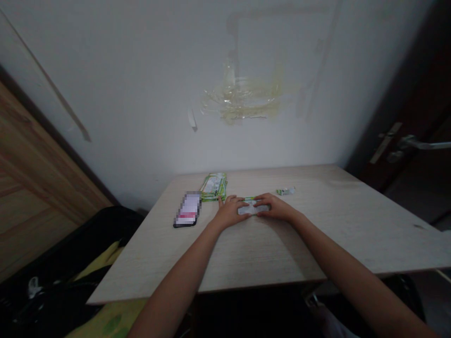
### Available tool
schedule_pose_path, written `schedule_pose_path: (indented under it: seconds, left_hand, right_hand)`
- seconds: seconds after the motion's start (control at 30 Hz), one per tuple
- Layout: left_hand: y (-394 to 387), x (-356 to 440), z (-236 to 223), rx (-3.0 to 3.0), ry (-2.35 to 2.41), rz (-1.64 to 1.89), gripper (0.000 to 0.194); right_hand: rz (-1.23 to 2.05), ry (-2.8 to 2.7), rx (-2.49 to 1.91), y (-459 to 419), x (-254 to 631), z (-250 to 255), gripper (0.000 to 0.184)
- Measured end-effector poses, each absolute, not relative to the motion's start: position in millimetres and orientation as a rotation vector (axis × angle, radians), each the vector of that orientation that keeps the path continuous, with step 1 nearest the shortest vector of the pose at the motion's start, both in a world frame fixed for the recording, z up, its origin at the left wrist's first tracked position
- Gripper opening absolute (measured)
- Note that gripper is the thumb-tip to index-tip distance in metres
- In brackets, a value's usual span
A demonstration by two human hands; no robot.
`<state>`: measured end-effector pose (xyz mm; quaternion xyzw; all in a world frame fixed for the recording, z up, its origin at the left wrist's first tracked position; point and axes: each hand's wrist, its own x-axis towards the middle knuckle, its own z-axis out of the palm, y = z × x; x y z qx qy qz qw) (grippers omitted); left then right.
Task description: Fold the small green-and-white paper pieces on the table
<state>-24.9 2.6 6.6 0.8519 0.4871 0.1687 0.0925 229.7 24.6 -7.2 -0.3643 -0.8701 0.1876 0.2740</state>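
A flat white packet (251, 208) with a green strip along its far edge lies on the table between my hands. My left hand (229, 213) grips its left end between thumb and forefinger, the other fingers spread towards the wall. At the right end, my right hand (277, 207) has its fingers and thumb closed on the packet, covering that end. Just left of my left hand's fingertips is a pile of green-and-white packets (213, 186). Beyond my right hand lies a small crumpled green-and-white wrapper (285, 191).
A phone (188, 210) with a blurred screen lies left on the pale wooden table (253, 256). The table's back edge meets a white wall (148, 94) with old tape (246, 101). A dark door with a metal handle (428, 144) stands at right.
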Motion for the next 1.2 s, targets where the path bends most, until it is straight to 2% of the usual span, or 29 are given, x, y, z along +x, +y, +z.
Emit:
schedule_pose_path:
  seconds: [0.27, 0.63, 0.77, 0.97, 1.1, 1.2]
  left_hand:
    - [2.8, -24.4, 7.8, 2.518, 1.444, 0.58, 0.036]
    - [7.2, -26.3, 11.1, 2.439, 1.475, 0.617, 0.032]
    - [10.1, -28.5, 9.1, 2.463, 1.456, 0.674, 0.029]
    - [13.5, -27.1, 5.2, 2.372, 1.528, 0.776, 0.043]
    - [14.1, -23.0, 6.6, 2.326, 1.568, 0.793, 0.048]
    - [13.1, -21.6, 8.3, 2.339, 1.562, 0.777, 0.043]
  right_hand:
    - [0.507, -2.33, -0.983, 24.1, 228.3, -2.7, 0.02]
    - [0.531, -2.277, -1.112, 28.4, 228.6, -0.8, 0.02]
    - [0.467, -2.196, -1.23, 24.6, 227.1, 1.1, 0.024]
    - [0.47, -2.052, -1.284, 23.4, 217.8, -0.2, 0.023]
    - [0.406, -1.994, -1.353, 29.1, 213.7, -8.1, 0.034]
    - [0.304, -1.977, -1.355, 31.5, 210.5, -11.7, 0.044]
